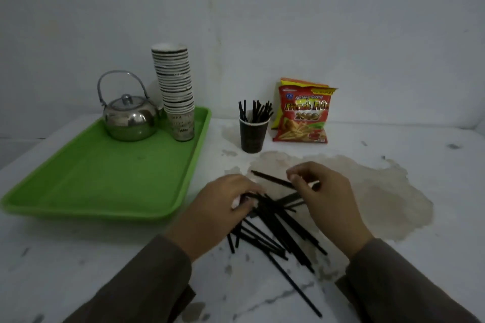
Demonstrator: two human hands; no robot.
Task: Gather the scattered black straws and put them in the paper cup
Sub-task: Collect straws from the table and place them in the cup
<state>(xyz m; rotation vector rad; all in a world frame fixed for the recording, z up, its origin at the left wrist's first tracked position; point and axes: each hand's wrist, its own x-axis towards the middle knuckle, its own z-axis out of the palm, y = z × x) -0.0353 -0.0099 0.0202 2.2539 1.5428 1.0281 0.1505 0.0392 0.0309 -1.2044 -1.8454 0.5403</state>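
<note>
A heap of black straws [275, 228] lies on the white table between my two hands. My left hand [223, 204] rests on the heap's left end with its fingers curled around a few straw tips. My right hand [322, 191] pinches a single black straw [270, 178] that sticks out to the upper left, lifted off the heap. Behind them stands a dark paper cup [253, 134] holding several upright straws. One long straw [296, 286] reaches toward the table's near edge.
A green tray [99, 181] at the left carries a shiny metal kettle [130, 118] and a tall stack of paper cups [175, 92]. A red snack bag [303, 113] leans against the wall right of the cup. A brown stain [367, 191] marks the table.
</note>
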